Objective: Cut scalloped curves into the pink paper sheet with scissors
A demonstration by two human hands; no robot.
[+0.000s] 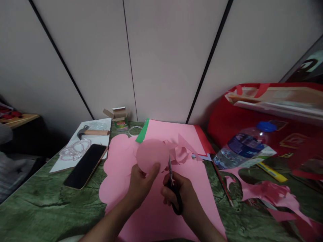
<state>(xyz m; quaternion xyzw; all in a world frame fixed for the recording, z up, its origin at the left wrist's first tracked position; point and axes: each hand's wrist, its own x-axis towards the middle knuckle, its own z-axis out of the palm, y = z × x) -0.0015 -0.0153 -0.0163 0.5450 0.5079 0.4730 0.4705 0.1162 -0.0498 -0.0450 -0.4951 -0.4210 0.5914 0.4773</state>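
Observation:
Pinched between the thumb and fingers of my left hand (142,183) is a round pink paper circle (151,154), held up over the pink sheets. My right hand (180,191) grips a pair of black-handled scissors (176,195), its blades pointing up along the circle's right edge. A curled pink offcut (180,153) lies just behind the blades; whether it still joins the circle I cannot tell. Under both hands spreads a large pink paper sheet (166,215). Several scalloped or round pink pieces (116,161) are stacked on its left side.
To the left lie a phone (85,166), a hammer (94,132) and a beaded strand (75,150). A small open box (120,119) stands by the wall. On the right are a water bottle (244,146), a red bag (282,134), a pencil (223,185) and pink scraps (272,195).

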